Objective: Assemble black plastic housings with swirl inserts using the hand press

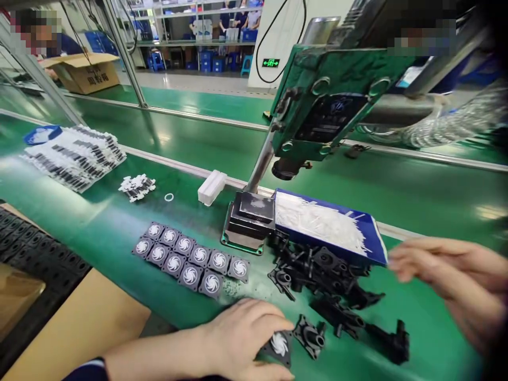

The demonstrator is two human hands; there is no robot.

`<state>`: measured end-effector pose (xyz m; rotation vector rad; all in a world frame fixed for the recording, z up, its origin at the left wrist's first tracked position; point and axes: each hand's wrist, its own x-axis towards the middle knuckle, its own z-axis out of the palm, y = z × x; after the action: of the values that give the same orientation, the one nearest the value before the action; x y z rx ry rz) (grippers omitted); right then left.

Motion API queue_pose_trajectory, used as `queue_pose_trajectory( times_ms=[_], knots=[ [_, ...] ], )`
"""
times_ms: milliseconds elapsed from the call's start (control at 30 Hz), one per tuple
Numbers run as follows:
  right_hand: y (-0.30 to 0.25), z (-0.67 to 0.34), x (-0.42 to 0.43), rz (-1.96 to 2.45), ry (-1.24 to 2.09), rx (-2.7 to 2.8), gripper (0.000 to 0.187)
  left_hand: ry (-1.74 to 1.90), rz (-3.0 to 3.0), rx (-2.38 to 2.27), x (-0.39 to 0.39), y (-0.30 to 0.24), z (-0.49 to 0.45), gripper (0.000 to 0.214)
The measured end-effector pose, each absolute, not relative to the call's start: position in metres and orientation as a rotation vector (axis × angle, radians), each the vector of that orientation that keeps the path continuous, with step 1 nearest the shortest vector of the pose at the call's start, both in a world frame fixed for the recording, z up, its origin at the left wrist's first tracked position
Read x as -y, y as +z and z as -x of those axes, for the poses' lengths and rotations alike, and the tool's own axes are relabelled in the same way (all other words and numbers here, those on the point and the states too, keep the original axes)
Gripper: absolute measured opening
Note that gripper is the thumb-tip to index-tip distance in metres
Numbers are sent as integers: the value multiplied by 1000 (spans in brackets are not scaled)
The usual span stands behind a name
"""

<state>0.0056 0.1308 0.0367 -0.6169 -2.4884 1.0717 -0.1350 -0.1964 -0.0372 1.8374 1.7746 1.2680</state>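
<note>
My left hand (246, 341) is closed around a black square housing with a white swirl-bladed impeller (280, 344), low on the green bench. Beside it lies a black flanged part (310, 336) with its tube facing up. My right hand (444, 275) is blurred at the right, by the end of a blue tray (379, 238) of thin white sticks (317, 219). Whether its fingers hold anything cannot be made out. Between the hands spreads a loose heap of black plastic parts (325, 270). Several housings with white impellers (189, 274) stand in two rows left of centre.
A green bench press (337, 106) rises over a black block base (250, 217). White-and-black pieces (79, 156) are stacked at the left, near a small pile (137, 187), a white ring (169, 197) and a white block (212, 188). A carton (85, 74) and people are behind.
</note>
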Motion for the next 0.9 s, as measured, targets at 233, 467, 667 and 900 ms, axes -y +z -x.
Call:
queue_pose_trajectory(
  times_ms=[233, 467, 667, 900],
  knots=[
    [52, 33, -7, 209, 1148, 2887, 18, 1272, -1848, -1755, 199, -40, 138, 58],
    [45, 28, 0, 417, 1117, 2869, 21, 1307, -1735, -1771, 205, -42, 137, 64],
    [51, 33, 20, 374, 1074, 2920, 18, 1308, -1712, -1766, 209, -45, 139, 67],
    [40, 23, 37, 453, 1095, 2858, 22, 1293, -1755, -1802, 210, -41, 136, 60]
  ],
)
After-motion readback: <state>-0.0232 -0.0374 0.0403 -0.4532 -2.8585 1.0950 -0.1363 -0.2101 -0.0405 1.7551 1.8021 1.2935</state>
